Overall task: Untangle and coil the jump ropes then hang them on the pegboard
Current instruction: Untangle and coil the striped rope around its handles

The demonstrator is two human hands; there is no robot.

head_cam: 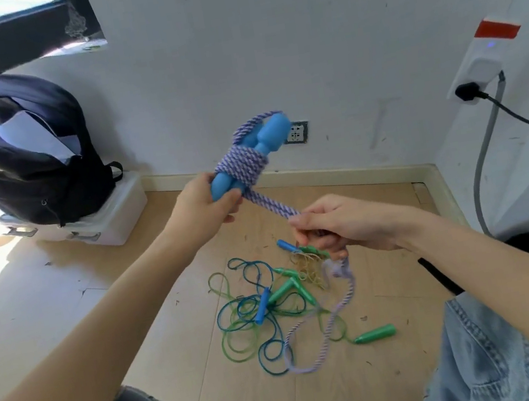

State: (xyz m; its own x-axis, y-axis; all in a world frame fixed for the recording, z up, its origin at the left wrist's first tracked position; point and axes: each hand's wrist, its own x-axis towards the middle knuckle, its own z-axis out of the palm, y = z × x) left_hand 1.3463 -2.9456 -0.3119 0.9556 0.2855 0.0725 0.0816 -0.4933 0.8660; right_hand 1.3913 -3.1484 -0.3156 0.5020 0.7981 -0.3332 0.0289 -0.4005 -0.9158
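My left hand [203,206] grips the lower end of two light-blue handles [265,139] held together, with purple-and-white braided rope [243,165] wound several times around them. A taut stretch of that rope runs down to my right hand [332,224], which pinches it; the loose remainder [328,325] hangs down to the floor. On the wooden floor below lies a tangle of thin green and blue jump ropes [258,322] with green handles [376,334] and blue handles [261,305], plus a small yellowish cord bundle [308,268].
A black backpack [31,161] sits open on a white plastic box [100,223] at the left by the wall. A wall socket [296,132] is behind the handles. At the right, a white charger unit [478,69] with a black plug and cables. My denim-clad knees frame the bottom.
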